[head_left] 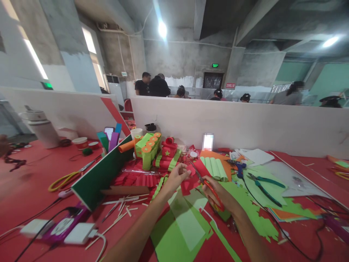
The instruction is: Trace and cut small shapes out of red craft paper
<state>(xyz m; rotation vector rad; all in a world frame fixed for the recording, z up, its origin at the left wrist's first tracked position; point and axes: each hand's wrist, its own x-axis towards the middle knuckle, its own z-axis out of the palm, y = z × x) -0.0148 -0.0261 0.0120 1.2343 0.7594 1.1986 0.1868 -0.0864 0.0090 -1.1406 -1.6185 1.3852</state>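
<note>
My left hand (178, 176) pinches a piece of red paper (202, 168) near the middle of the table. In my right hand (216, 193) is a pair of scissors (214, 193) with red-orange handles, its blades pointing up and left at the red paper. Whether the blades are cutting I cannot tell. Below both hands lie sheets of light green paper (185, 222). Just beyond them stand a red and green paper model with a star (167, 152) and a green paper piece with orange star discs (148, 145). Rolled pale green paper tubes (215, 168) lie beside the scissors.
Green-handled pliers (268, 185) and a blue glue gun (240, 168) lie to the right among paper scraps. On the left are wooden sticks (121, 209), a green upright board (102, 174), yellow scissors (65, 181) and a purple power strip (64, 225). A white partition (240, 127) runs behind.
</note>
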